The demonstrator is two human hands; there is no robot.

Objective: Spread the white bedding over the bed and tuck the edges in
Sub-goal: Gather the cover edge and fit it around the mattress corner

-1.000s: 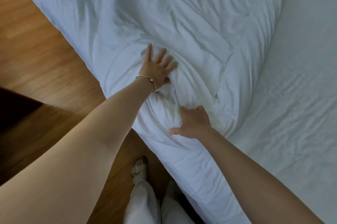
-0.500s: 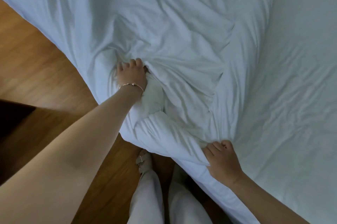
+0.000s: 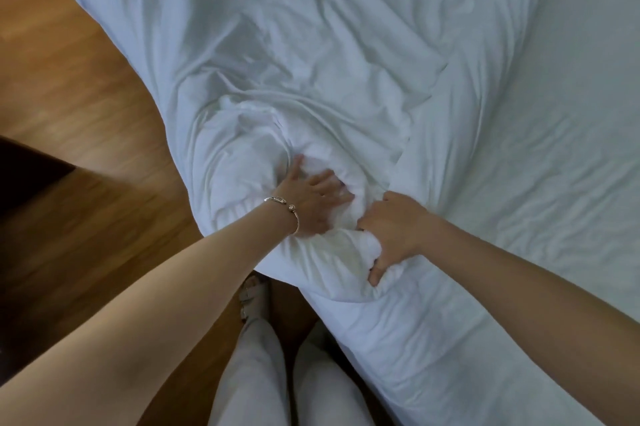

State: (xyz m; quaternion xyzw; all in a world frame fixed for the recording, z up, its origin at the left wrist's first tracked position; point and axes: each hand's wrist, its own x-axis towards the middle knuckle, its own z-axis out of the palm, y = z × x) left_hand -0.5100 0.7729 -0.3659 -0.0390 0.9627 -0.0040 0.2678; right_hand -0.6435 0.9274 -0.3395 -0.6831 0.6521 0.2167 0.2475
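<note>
The white bedding (image 3: 311, 54) lies rumpled across the left part of the bed (image 3: 554, 155), with a bunched corner hanging over the bed's near edge. My left hand (image 3: 308, 200), a thin bracelet on its wrist, presses into that bunch with fingers spread and partly sunk in the cloth. My right hand (image 3: 394, 231) is just to the right of it, fingers curled tight into a fold of the same bunch. The two hands nearly touch. A flatter white sheet covers the bed to the right.
Wooden floor (image 3: 86, 106) runs along the left of the bed. A dark piece of furniture (image 3: 24, 179) sits at the left edge. My legs in pale trousers (image 3: 263, 377) and a sandalled foot (image 3: 254, 297) stand close against the bed's edge.
My left hand has moved right and down the bedding and opened out on the bunch. My right hand has come up from the lower edge and gripped a fold beside it.
</note>
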